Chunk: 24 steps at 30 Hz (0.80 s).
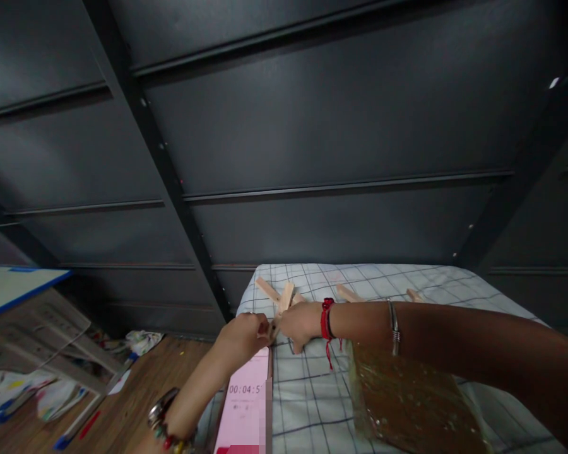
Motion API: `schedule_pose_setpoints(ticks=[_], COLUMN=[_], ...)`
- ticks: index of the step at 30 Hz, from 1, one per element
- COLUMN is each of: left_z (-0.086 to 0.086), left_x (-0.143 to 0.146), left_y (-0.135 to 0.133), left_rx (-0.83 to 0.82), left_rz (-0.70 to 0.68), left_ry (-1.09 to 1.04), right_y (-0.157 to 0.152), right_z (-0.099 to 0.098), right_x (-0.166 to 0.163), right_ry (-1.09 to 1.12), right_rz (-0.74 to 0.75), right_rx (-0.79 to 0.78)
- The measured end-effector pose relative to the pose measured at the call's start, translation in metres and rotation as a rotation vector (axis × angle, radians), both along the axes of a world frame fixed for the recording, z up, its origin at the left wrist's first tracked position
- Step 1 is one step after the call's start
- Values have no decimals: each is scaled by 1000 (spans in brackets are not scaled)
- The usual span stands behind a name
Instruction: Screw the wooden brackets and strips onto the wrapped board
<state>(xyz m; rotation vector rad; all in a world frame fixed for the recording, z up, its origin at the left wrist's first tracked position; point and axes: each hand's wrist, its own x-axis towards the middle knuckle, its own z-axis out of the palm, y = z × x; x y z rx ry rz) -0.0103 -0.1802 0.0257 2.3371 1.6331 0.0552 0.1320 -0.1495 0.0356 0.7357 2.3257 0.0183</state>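
Observation:
My left hand [245, 335] and my right hand [301, 323] meet at the left edge of a table covered with a checked cloth [312, 384]. Both hands are closed, pinching pale wooden sticks [278, 296] that cross just above them. The right wrist wears a red thread bracelet [326, 318], and a metal bangle sits higher up the forearm. The left wrist carries beaded bracelets.
More wooden sticks [348, 292] lie on the cloth behind my right arm. A pink timer [246, 403] reads 00:04:5 at the table edge. A brown glittery packet [407, 403] lies under my right forearm. A tilted desk [23, 315] and scattered papers stand on the wooden floor to the left.

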Motion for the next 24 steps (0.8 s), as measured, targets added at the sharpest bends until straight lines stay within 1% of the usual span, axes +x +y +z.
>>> schedule_pose_setpoints(ticks=[4, 7, 17, 24], left_z=[1, 0, -14, -17], left_x=[8, 11, 1, -2], left_y=[1, 2, 3, 1], left_rx=[29, 46, 72, 80], left_rz=[24, 15, -69, -85], left_ry=[0, -10, -110, -167], right_y=[1, -2, -9, -15], right_z=[-16, -22, -17, -15], right_x=[-3, -2, 2, -2], right_ry=[28, 52, 83, 125], right_rz=[-2, -10, -78, -162], right_rx=[17, 32, 7, 16])
